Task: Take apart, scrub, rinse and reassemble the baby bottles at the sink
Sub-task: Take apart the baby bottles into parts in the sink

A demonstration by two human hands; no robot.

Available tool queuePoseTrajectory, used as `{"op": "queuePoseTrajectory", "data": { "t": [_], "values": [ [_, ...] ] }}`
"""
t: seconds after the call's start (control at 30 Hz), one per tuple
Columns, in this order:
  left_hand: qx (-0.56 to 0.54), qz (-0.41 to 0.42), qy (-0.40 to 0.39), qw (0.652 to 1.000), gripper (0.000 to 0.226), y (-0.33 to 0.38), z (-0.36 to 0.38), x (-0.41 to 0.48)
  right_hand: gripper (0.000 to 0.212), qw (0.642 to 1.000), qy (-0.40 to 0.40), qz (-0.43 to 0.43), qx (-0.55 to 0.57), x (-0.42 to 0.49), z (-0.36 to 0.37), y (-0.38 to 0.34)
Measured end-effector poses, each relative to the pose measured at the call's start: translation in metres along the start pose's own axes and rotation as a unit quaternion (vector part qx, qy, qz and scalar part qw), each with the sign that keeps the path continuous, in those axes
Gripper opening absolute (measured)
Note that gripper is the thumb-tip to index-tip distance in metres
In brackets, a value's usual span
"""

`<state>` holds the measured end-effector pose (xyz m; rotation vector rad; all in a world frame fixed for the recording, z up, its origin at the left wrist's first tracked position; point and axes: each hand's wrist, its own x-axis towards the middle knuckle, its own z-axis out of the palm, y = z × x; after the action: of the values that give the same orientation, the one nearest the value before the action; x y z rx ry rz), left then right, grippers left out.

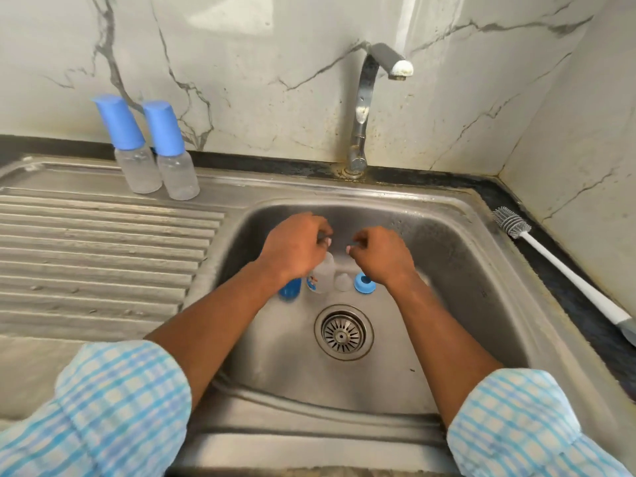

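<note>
Plainly, both hands hung over the back half of the steel sink (475,270), near each other but apart. The left grip (296,247) had its fingers curled under and its knuckles up; the right grip (382,256) was curled the same way, thumb near forefinger. Motion blur hid the fingertips, so I could not tell whether either was pinching anything. Just beneath the left grip, on the basin floor, was a clear bottle (321,278) with a small printed picture, its top hidden by the hand. Under that wrist lay a blue cap (289,291), half covered by the forearm. Between the two grips and a little nearer the person sat a clear teat (341,282), and just beside it, below the right grip's wrist, a blue collar ring (363,282). Nearer still, between the forearms, was the drain strainer (343,332). Beyond the grips, the tap (364,108) rose from the back rim with its spout turned to the right. Far to the left of the left grip, two capped bottles (155,149) stood side by side, touching, at the back of the ribbed draining board (103,253). Well to the right of the right grip, a white-handled bottle brush (557,266) lay on the dark surface (516,208) by the marble wall (275,80). Rolled blue checked sleeves (120,407) covered both upper forearms.
</note>
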<state>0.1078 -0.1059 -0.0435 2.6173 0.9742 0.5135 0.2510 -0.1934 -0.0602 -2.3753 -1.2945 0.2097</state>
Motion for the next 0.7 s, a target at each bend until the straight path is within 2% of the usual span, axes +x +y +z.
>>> {"op": "queuePoseTrajectory", "data": {
  "t": [0.1,0.2,0.4,0.53,0.63,0.7],
  "values": [
    [-0.013,-0.053,0.047,0.997,0.03,-0.025,-0.023,-0.015,0.029,0.999,0.008,-0.022,0.03,-0.005,0.004,-0.023],
    [-0.033,-0.106,0.129,0.985,0.026,-0.051,-0.049,-0.025,0.033,0.996,0.013,-0.042,0.076,-0.003,0.01,-0.056],
    [-0.09,-0.216,0.274,0.933,0.029,-0.098,-0.089,-0.034,0.034,0.988,0.012,-0.081,0.133,0.024,0.031,-0.134],
    [-0.122,-0.29,0.284,0.906,0.038,-0.133,-0.098,-0.033,0.038,0.983,0.012,-0.094,0.155,0.05,0.048,-0.183],
    [-0.138,-0.302,0.25,0.91,0.028,-0.153,-0.101,-0.027,0.044,0.981,0.005,-0.099,0.167,0.069,0.058,-0.209],
    [-0.149,-0.297,0.232,0.914,0.03,-0.163,-0.104,-0.023,0.051,0.98,-0.004,-0.102,0.17,0.079,0.063,-0.222]
  ]
}}
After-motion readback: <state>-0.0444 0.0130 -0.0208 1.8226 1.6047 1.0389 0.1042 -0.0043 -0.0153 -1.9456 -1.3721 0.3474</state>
